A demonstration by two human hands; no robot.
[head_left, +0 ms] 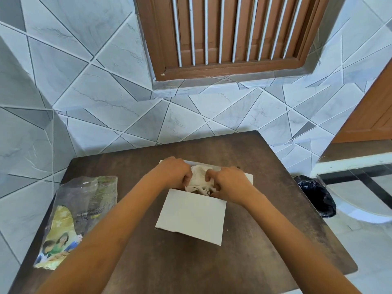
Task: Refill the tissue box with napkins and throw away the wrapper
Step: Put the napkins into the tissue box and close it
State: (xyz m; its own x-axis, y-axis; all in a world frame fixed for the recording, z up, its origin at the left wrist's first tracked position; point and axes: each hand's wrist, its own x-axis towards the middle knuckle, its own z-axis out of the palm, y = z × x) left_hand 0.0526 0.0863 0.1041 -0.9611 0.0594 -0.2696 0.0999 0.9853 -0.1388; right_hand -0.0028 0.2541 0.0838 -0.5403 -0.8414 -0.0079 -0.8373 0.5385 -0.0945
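Note:
A white cardboard tissue box (192,217) lies open in the middle of the dark wooden table (233,262), its flap folded toward me. A bundle of white napkins (199,180) sits in the box's opening. My left hand (172,171) and my right hand (230,183) are both curled onto the napkins from either side, fingers pressed into the bundle. The empty plastic wrapper (74,219), clear with a green and yellow print, lies flat on the table's left edge.
A bin lined with a black bag (316,196) stands on the floor right of the table. A glass-topped table (360,183) is beyond it. Tiled wall and a wooden shuttered window are behind.

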